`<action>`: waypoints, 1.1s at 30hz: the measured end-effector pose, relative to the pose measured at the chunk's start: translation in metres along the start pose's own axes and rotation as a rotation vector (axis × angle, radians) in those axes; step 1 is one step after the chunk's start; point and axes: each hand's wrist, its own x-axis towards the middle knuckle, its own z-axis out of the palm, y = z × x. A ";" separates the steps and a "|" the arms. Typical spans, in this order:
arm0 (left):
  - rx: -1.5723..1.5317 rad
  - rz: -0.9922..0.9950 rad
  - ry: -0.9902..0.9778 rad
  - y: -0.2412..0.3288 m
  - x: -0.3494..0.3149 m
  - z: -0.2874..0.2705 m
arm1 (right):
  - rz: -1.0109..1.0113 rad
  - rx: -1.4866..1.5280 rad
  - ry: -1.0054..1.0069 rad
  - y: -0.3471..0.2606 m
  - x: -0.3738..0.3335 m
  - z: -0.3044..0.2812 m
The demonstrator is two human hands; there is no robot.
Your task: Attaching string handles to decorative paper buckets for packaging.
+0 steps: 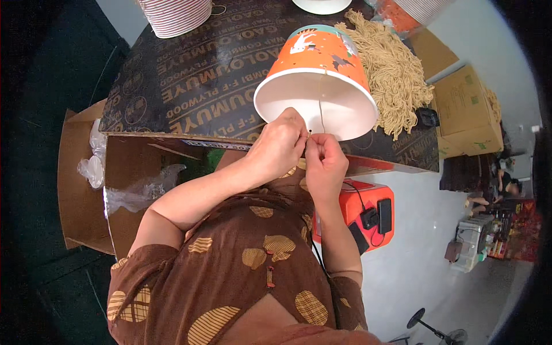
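Note:
A round paper bucket (pixel 326 54), orange outside with a white lining, lies tilted on the table with its mouth facing me. A thin beige cord (pixel 321 106) hangs from the upper rim across the mouth and runs down to my fingers. My left hand (pixel 280 142) is closed in a pinch at the lower rim; its fingers hide what they hold. Close beside it, my right hand (pixel 325 165) pinches the cord's lower part between thumb and forefinger. A tiny dark spot (pixel 310 131) shows between the fingertips.
A heap of beige cords (pixel 391 72) lies right of the bucket on the dark printed plywood tabletop (pixel 195 75). Striped stacked buckets (pixel 175 14) stand far left. Open cardboard boxes (pixel 80 190) flank the table. Below right, a red-orange stool (pixel 376 192) carries dark devices and cables.

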 end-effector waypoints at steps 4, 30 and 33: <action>0.010 -0.055 -0.006 0.007 0.003 -0.001 | -0.075 -0.040 0.019 0.004 -0.001 -0.001; 0.257 -0.080 -0.021 0.009 0.016 -0.002 | -0.556 -0.290 -0.162 0.014 -0.007 -0.028; 0.233 -0.061 -0.030 0.002 0.016 -0.004 | -0.439 -0.297 -0.193 0.015 -0.007 -0.031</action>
